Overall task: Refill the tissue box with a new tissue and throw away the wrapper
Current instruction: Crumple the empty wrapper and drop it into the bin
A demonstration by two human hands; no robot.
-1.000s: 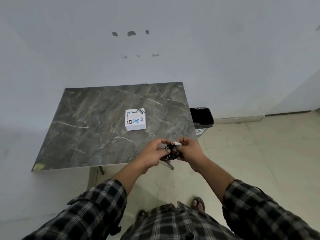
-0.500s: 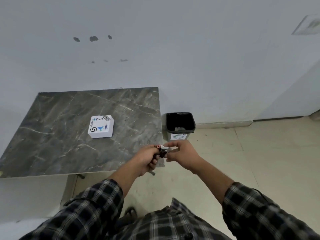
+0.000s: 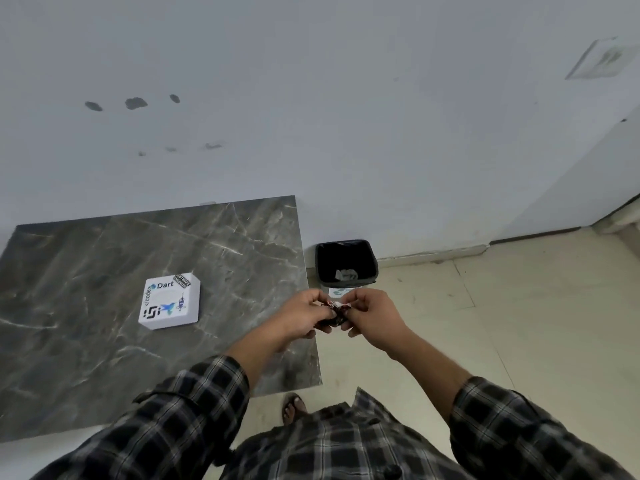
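A small crumpled wrapper, dark with a bit of white and red, is pinched between both hands. My left hand grips it from the left and my right hand from the right, just off the table's right edge. A white square tissue box with stickers lies flat on the dark marble table, to the left of my hands. A black-lined waste bin stands on the floor just beyond my hands, with a scrap of paper inside it.
The table stands against a pale wall. Beige floor tiles spread out to the right. My sandalled foot shows below the table's right corner. A doorway edge is at the far right.
The view has swung right, so the table and box now lie further left and the bin is fully in sight. Both hands still hold the wrapper, now closer to the bin.
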